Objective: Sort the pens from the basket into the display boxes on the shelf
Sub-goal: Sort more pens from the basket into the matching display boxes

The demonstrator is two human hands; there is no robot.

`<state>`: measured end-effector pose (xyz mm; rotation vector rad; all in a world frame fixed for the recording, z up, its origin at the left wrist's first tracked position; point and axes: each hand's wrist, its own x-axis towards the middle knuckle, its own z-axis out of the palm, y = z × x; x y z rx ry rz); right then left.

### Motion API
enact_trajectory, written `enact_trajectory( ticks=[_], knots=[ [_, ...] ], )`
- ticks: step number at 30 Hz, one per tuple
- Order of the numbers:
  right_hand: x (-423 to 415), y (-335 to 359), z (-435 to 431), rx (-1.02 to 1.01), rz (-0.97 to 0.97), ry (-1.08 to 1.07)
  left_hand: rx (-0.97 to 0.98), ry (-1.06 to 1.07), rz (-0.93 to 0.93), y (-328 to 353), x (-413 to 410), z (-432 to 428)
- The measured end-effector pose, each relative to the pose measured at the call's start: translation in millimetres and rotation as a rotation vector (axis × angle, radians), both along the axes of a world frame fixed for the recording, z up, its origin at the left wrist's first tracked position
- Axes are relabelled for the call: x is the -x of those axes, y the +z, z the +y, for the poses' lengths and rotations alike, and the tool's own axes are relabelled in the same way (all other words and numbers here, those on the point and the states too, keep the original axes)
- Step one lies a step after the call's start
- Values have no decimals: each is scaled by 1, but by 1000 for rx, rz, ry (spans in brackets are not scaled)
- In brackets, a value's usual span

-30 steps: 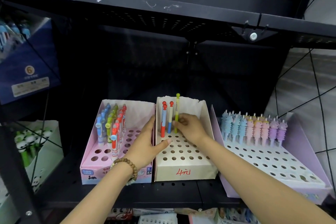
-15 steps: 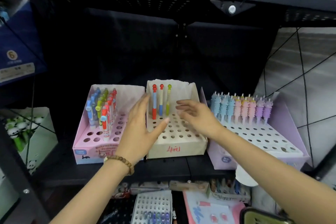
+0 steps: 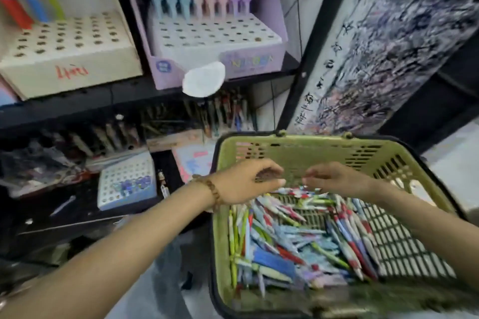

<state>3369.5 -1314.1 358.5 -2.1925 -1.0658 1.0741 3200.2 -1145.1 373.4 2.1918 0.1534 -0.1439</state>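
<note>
Now the left hand (image 3: 246, 181) and right hand (image 3: 334, 179) hover inside the basket (image 3: 298, 144), fingers loosely curled, empty; the pens (image 3: 285, 241) lie heaped just beneath, mostly lengthwise toward the person; both hands equally near

A black metal shelf (image 3: 77, 109) occupies the left and far side. A black upright post (image 3: 320, 41) stands slanted at its right end. Right of the post hangs a scroll (image 3: 388, 41) bearing ink painting and calligraphy. Pale floor (image 3: 451, 163) shows at the right.
</note>
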Motion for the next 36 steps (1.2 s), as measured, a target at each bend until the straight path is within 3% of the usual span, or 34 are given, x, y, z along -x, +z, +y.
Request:
enact_trajectory(
  ticks=[3,5,9,13,18,24,29,32,36],
  knots=[
    [5,-57,-11,100,62,5,-422,-79,57,-22,-21,-7],
    [15,-83,-3,188,132,-12,-501,-25,-57,-26,-14,0],
    [33,-126,33,324,302,-15,-469,232,-337,-40,23,26],
    [63,-155,74,364,357,-217,-235,453,-294,-60,40,30],
    [78,-164,94,330,421,-497,-223,462,-316,-65,37,24],
    [54,-146,66,349,403,-377,-199,473,-265,-59,42,22],
    [38,-104,35,142,490,-389,-259,442,-339,-46,37,5],
    [32,-69,18,-73,523,-439,-13,413,-328,-41,26,-22],
    [38,-30,-1,-206,528,-393,466,413,59,-39,-2,-42]
  ],
)
